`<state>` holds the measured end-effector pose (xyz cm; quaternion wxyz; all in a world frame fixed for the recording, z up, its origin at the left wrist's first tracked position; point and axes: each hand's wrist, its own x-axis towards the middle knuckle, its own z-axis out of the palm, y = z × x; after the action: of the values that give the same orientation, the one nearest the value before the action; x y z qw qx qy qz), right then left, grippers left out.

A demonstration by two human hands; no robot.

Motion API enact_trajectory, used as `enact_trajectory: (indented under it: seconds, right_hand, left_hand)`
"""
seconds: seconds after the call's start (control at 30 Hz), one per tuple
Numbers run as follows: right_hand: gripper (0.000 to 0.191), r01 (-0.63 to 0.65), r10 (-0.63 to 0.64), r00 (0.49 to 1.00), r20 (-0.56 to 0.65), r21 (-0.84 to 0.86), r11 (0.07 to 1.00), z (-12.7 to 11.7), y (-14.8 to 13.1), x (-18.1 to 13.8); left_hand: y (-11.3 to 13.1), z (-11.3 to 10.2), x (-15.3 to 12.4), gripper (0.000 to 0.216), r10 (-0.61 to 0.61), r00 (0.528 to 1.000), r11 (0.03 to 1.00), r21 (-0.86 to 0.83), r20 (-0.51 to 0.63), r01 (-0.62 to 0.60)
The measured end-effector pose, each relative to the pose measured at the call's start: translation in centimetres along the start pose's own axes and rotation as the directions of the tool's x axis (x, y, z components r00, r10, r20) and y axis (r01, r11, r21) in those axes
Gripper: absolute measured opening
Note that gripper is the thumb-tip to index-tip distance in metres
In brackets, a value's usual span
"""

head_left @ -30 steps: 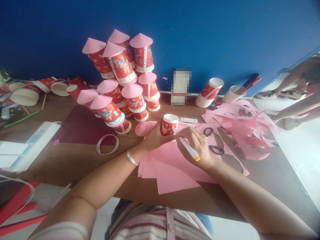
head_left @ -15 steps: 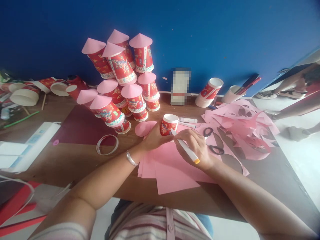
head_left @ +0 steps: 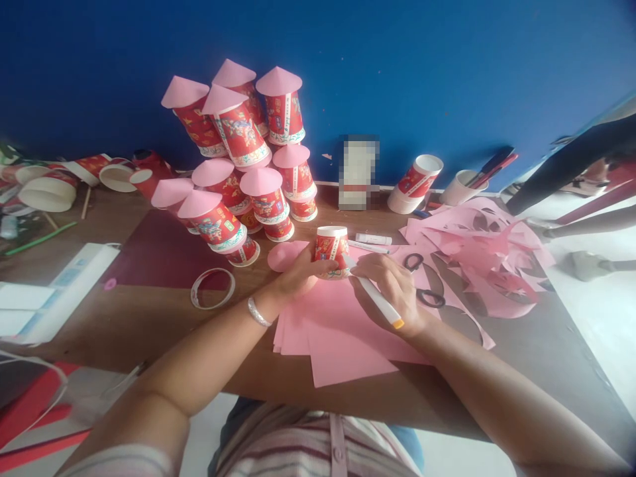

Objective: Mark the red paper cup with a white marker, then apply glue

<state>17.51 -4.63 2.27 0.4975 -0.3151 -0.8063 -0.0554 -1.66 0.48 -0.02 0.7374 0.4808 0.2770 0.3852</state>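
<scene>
- Here's the red cup, snug in the left hand, thumb pressed across its lower front!
- Over on the other side, the right hand grips a white marker, its writing end right by the cup's wall.
- Looks like paper: light, probably springy, easily dented; a gentle hold low around the wall seems best.
- Blind spots: the left fingers vanish behind the cup, and whether the marker's tip touches, I can't tell.

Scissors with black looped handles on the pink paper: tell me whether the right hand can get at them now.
Probably yes: the black-handled scissors lie just beside the right hand, looped ends uncovered, though its grip would likely need to release the white, orange-ended marker first.
</scene>
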Motion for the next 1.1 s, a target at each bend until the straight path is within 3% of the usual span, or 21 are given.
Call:
enact_trajectory:
  seconds: [0.2,0.37,1.1]
  right_hand:
    - [0.018,-0.013,0.013,1.000,0.007,0.009,1.000,0.04,0.09,-0.11]
    - [0.019,-0.019,0.019,1.000,0.008,-0.002,1.000,0.08,0.25,-0.32]
    - [0.018,-0.028,0.028,0.999,0.030,-0.001,1.000,0.03,0.82,-0.44]
  left_hand:
    - [-0.19,-0.19,0.15,0.021,-0.018,0.999,0.998,-0.065,0.038,0.020]
    - [-0.28,-0.29,0.17,0.021,0.039,0.999,0.994,-0.104,0.029,-0.036]
    - [-0.31,-0.12,0.22,0.049,-0.004,1.000,0.999,-0.052,0.027,0.005]
